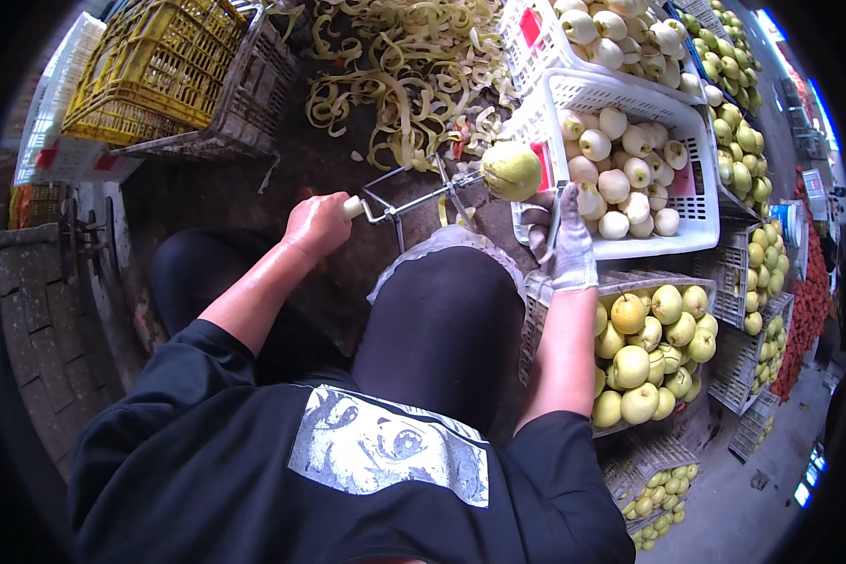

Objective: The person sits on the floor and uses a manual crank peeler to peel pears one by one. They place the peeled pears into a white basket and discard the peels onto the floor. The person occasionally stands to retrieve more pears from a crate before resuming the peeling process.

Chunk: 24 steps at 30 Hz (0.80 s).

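My bare left hand (319, 224) grips the pale crank handle (353, 207) of a metal hand-cranked peeling stand (423, 201). On the far end of its shaft sits a yellow-green pear (511, 171), its skin on over the side that faces me. My right hand (567, 243), in a light work glove, is just right of the pear. A slim metal hand tool (556, 215), perhaps a peeler, is held upright between its thumb and fingers; its tip stands beside the fruit. The glove partly hides the tool.
Peeled pears fill much of a white plastic crate (701, 243) beyond my right hand. Unpeeled pears (632, 365) sit in a crate beside my right forearm. Long peel strips (402, 77) cover the floor ahead. Stacked yellow crates (158, 67) stand at the left.
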{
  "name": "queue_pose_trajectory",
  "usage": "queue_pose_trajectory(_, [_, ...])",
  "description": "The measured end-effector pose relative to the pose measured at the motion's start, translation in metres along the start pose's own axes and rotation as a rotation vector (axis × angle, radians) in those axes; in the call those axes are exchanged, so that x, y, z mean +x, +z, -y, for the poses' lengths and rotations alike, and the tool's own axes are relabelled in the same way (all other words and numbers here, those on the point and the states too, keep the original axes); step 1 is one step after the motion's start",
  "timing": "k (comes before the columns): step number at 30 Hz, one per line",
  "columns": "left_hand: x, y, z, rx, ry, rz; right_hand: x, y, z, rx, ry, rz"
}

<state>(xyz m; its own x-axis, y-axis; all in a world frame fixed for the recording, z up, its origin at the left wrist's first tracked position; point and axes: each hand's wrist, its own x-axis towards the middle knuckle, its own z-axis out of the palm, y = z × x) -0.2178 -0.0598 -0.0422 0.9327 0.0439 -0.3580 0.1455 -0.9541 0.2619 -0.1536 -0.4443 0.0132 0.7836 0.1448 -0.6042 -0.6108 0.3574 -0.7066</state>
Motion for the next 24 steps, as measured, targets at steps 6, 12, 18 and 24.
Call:
queue_pose_trajectory(6, [-0.023, 0.012, -0.018, 0.005, 0.155, -0.076, 0.034, -0.023, -0.005, 0.318, 0.256, 0.422])
queue_pose_trajectory(12, [-0.054, -0.089, -0.060, 0.075, 0.239, 0.576, 0.030, -0.002, 0.014, 0.135, 0.225, 0.356])
queue_pose_trajectory(18, [-0.018, -0.065, -0.064, 0.200, 0.064, 0.260, 0.012, 0.005, 0.027, 0.055, 0.242, 0.077])
queue_pose_trajectory(24, [-0.035, -0.108, -0.070, -0.047, 0.031, 0.412, -0.004, 0.031, 0.013, -0.055, 0.096, 0.006])
